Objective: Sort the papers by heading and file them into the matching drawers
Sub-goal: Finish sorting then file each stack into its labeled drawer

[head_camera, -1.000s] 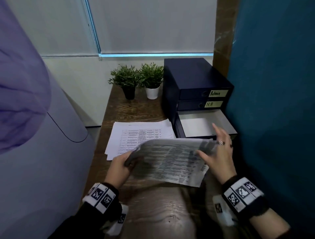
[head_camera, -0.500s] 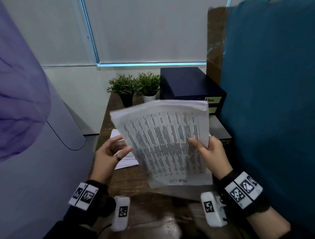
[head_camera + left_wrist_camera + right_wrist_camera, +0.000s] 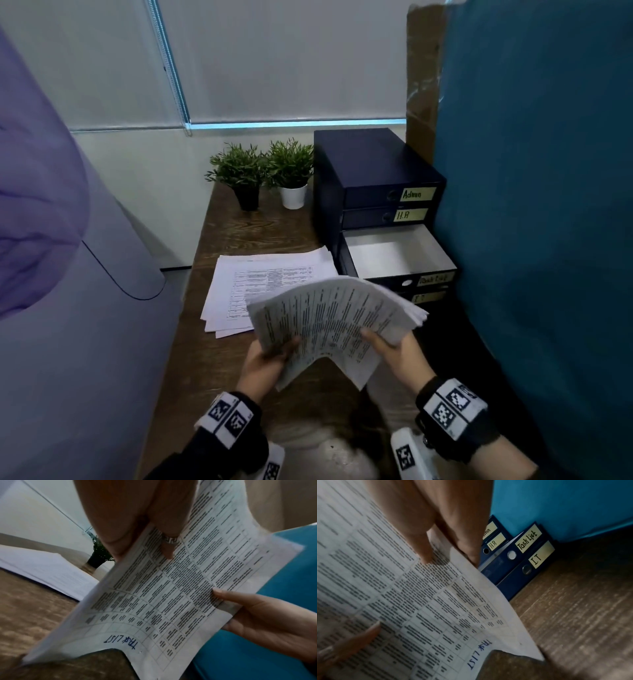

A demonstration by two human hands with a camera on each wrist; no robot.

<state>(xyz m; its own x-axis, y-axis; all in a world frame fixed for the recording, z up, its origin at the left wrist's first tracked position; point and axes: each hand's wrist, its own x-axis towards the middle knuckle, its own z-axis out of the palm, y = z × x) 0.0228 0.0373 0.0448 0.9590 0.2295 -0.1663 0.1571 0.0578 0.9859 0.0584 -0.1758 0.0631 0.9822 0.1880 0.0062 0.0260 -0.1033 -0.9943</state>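
Observation:
A sheaf of printed table sheets (image 3: 329,318) arches between my hands above the desk, just in front of the drawer cabinet (image 3: 363,161). "TASK LIST" is handwritten in blue on its near edge (image 3: 120,642). My left hand (image 3: 270,356) grips the sheaf's left side, thumb on top. My right hand (image 3: 387,342) pinches its right side. The cabinet's labels read Admin, H.R, Task List (image 3: 529,539) and I.T. The Task List drawer (image 3: 435,250) stands pulled out, white inside. A second paper stack (image 3: 267,281) lies flat on the desk to the left.
Two small potted plants (image 3: 239,171) (image 3: 291,164) stand at the back of the wooden desk (image 3: 246,233). A blue partition (image 3: 531,205) walls off the right side, close to the cabinet. A large pale rounded body (image 3: 68,308) borders the desk's left edge.
The sheaf went from lying low in both hands to upright in the right hand alone. Now it is lowered and bent, with the left hand gripping it again.

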